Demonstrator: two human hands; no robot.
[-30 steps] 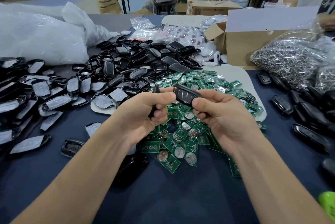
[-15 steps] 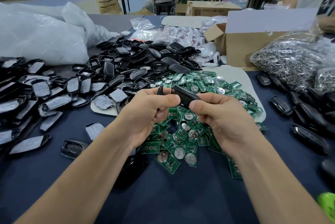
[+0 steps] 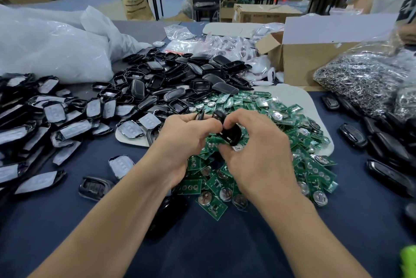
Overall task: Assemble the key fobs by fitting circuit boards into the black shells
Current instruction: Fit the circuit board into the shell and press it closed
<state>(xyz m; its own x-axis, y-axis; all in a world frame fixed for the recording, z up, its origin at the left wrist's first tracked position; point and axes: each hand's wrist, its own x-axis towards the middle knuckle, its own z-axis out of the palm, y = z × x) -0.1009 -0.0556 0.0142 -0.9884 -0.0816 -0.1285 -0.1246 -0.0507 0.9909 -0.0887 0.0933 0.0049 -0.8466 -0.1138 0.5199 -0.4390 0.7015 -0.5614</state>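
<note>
- black plastic key fob shell (image 3: 230, 134) is held in the air between both hands, just above the pile of green circuit boards (image 3: 270, 120)
- its long axis runs diagonally: one end up toward the far left, the other down toward the near right; tilted, not flat
- left hand (image 3: 186, 142): fingers curled, thumb and forefinger clamped on the shell's upper end; a second thin black piece (image 3: 199, 115) sticks up out of the same fist
- right hand (image 3: 256, 156): fingers curled over the shell from above, thumb at its lower end, tight on it
- can't tell whether a board sits inside; the hands cover most of it
- boards lie heaped on a flat white mat (image 3: 315, 106), many with round coin cells facing up
- heap of loose black shells (image 3: 180, 79) touches the boards' far-left edge
- open brown cardboard box (image 3: 315, 64) at far right; contents hidden
- clear plastic bag (image 3: 364, 79) beside the box, full of metal key rings
- big white plastic bag (image 3: 51, 52) at far left; contents not visible
- black shell halves with grey film (image 3: 56, 120) piled at left; closed black fobs (image 3: 382, 149) at right, on the dark blue tablecloth (image 3: 202, 244)
</note>
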